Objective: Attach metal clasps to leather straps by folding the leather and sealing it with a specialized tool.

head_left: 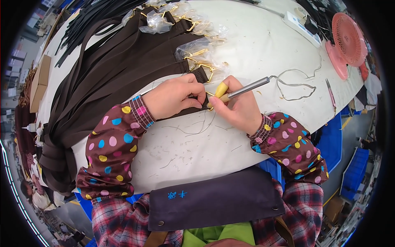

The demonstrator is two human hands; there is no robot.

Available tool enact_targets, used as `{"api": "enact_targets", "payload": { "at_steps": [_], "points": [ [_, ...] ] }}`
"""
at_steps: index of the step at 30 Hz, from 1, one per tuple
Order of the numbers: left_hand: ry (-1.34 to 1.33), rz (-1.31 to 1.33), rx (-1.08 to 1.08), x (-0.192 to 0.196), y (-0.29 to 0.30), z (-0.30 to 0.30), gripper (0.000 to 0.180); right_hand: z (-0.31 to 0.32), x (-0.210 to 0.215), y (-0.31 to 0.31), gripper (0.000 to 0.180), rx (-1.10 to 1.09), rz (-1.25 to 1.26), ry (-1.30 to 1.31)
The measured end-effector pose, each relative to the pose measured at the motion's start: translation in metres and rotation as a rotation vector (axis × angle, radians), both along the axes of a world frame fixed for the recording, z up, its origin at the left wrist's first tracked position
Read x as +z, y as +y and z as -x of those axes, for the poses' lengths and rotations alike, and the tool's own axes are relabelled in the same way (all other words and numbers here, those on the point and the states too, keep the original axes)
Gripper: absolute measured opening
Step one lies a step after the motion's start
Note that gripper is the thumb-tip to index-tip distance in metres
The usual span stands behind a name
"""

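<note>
My left hand (pixel 175 96) pinches the end of a dark brown strap (pixel 123 70) near its gold metal buckle (pixel 204 70), pressing it on the white table (pixel 197 144). My right hand (pixel 236 108) grips a pen-like heated tool (pixel 242 88) with a yellow grip and a metal shaft, its tip against the strap end between my two hands. A grey cord (pixel 294 80) runs from the tool across the table. Both forearms wear brown polka-dot sleeve covers.
Several brown straps with gold buckles in clear plastic wraps (pixel 173 16) lie fanned at the back. Black straps (pixel 82 29) pile at the far left. A pink desk fan (pixel 347 43) and a white power strip (pixel 302 26) stand at the right. Loose threads litter the table.
</note>
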State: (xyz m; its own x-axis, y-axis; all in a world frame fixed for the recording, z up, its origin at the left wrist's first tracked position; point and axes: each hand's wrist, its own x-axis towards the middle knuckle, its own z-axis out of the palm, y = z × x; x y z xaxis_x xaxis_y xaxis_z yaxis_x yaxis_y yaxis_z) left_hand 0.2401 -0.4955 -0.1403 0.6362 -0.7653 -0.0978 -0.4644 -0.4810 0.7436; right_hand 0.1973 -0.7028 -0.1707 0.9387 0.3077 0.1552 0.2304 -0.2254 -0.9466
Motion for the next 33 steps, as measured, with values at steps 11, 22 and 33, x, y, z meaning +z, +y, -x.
{"api": "enact_targets", "payload": {
  "at_steps": [11, 22, 33],
  "points": [
    [-0.054, 0.045, 0.033, -0.01, 0.002, 0.003, 0.01, 0.0, -0.003, 0.003, 0.024, 0.006, -0.001, -0.004],
    [-0.033, 0.034, 0.056, -0.008, 0.001, 0.004, 0.01, 0.0, 0.0, 0.002, 0.025, 0.004, 0.074, -0.021],
    [0.361, 0.074, 0.356, -0.003, -0.002, 0.013, 0.006, -0.004, 0.004, 0.005, 0.024, -0.045, -0.017, -0.057]
  ]
}}
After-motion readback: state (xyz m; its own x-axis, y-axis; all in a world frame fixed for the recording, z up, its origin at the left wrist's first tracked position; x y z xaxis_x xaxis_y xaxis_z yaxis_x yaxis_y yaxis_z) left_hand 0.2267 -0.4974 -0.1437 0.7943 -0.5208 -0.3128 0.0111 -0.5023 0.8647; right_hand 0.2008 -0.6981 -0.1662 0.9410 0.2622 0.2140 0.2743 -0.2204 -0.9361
